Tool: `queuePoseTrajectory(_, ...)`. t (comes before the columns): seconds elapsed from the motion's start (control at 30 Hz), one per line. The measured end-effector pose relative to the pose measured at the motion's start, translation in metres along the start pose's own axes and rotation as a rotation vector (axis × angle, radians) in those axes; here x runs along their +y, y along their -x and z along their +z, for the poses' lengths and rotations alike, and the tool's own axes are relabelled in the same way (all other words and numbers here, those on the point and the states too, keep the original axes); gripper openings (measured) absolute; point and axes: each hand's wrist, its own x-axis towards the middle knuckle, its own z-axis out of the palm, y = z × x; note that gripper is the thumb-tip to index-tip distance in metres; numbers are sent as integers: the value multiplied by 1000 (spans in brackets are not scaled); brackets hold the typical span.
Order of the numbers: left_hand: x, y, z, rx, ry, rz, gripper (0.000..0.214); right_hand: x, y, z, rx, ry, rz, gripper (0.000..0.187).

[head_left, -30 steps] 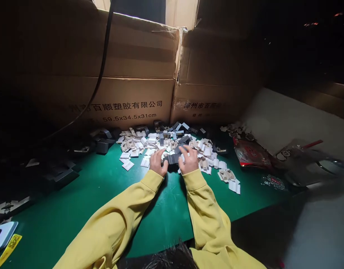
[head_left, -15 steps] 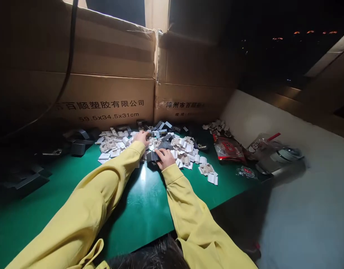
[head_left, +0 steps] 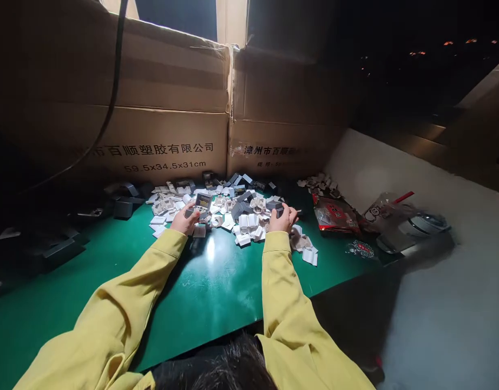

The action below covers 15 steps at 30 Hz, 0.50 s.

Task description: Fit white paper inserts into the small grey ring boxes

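My left hand (head_left: 186,219) is closed around a small dark hinged box (head_left: 203,201), whose lid stands up and shows a pale inside. To the right, my right hand (head_left: 283,218) grips a dark grey box (head_left: 275,206) at the right side of the heap; its lid looks closed. Between and behind both hands spreads a heap of small folded white and beige card pieces (head_left: 249,223). Among these lie more dark boxes (head_left: 242,207), several of them partly covered.
Printed cardboard cartons (head_left: 168,138) wall off the back of the green table (head_left: 209,292). Dark boxes (head_left: 123,207) lie at left in shadow. A red snack packet (head_left: 334,214), a plastic cup (head_left: 379,208) and a clear bottle (head_left: 409,230) stand at right. A cable (head_left: 116,70) hangs at upper left.
My left hand has drawn back from the heap and now holds an open box. My right hand has moved right with a dark box, away from the middle.
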Motion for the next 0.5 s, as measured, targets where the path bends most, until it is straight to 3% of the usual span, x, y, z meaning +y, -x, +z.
queuePoseTrajectory(0.13, -9, 33, -15, -108, 401, -153, 58, -2, 5, 3, -17, 29, 4, 45)
queuePoseTrajectory(0.23, -7, 44, -32, -124, 473, -203, 55, -10, 10, 2, 40, 10, -119, 45)
queuePoseTrajectory(0.3, -4, 45, -42, -128, 509, -207, 58, -21, 21, 5, 11, -16, -244, 41)
queuePoseTrajectory(0.37, -1, 46, -49, -139, 545, -206, 54, -36, 39, 14, -105, -49, -391, 36)
queuePoseTrajectory(0.5, -1, 46, -50, -147, 569, -218, 42, -68, 80, 41, -470, -111, -662, 30)
